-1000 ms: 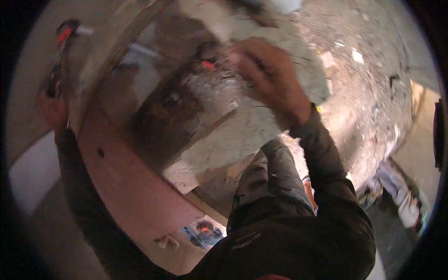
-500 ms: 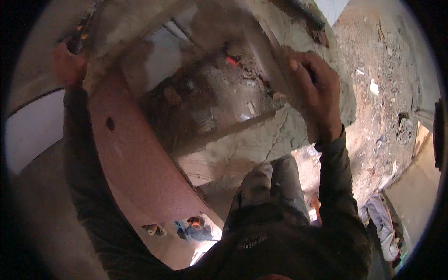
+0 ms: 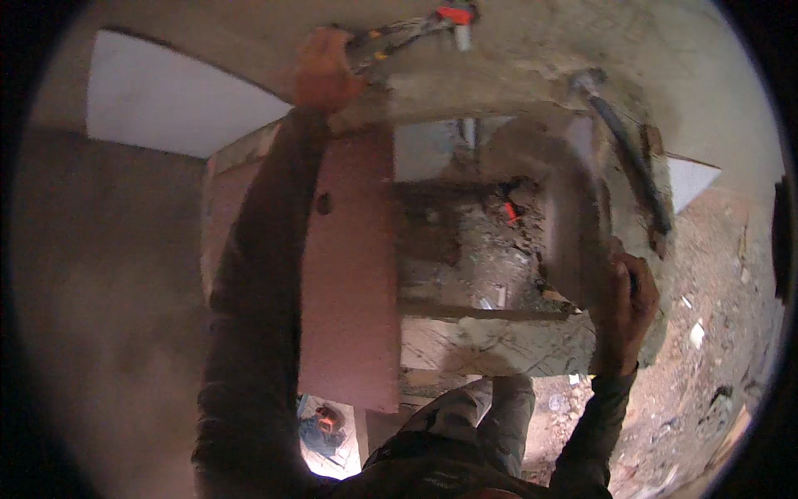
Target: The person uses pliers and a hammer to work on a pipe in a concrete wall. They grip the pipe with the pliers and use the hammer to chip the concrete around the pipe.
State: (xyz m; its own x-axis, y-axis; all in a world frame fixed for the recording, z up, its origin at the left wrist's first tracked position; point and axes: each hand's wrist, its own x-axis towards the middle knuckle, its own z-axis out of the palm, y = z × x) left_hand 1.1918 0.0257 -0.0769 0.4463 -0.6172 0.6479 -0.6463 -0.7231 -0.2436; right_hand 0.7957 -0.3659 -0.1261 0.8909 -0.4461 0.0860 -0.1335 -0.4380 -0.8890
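Note:
My left hand (image 3: 327,73), blurred, is at the far left corner of a rough concrete-like frame around an opening. Its fingers close round one end of a long tool (image 3: 399,37) with black-and-orange handles and a red part at the far end; the exact kind is unclear. My right hand (image 3: 636,295) is curled at the near right corner of the frame (image 3: 499,345). Whether its fingers hold anything small is hidden. A hammer (image 3: 623,145) with a dark handle lies along the right ledge, beyond my right hand. Beneath my left forearm stands a reddish-brown board (image 3: 349,274) with an oval hole.
Through the opening, rubble (image 3: 499,258) and a small red object (image 3: 511,213) show below. White panels stand at the left (image 3: 174,96) and right (image 3: 692,179). Debris covers the ground (image 3: 706,333) at right. An orange-and-dark object (image 3: 328,420) lies low behind the board.
The view has turned, so the frame now sits squarely and more of the left-hand tool and the hammer shows. My hands stay near the same corners of the frame.

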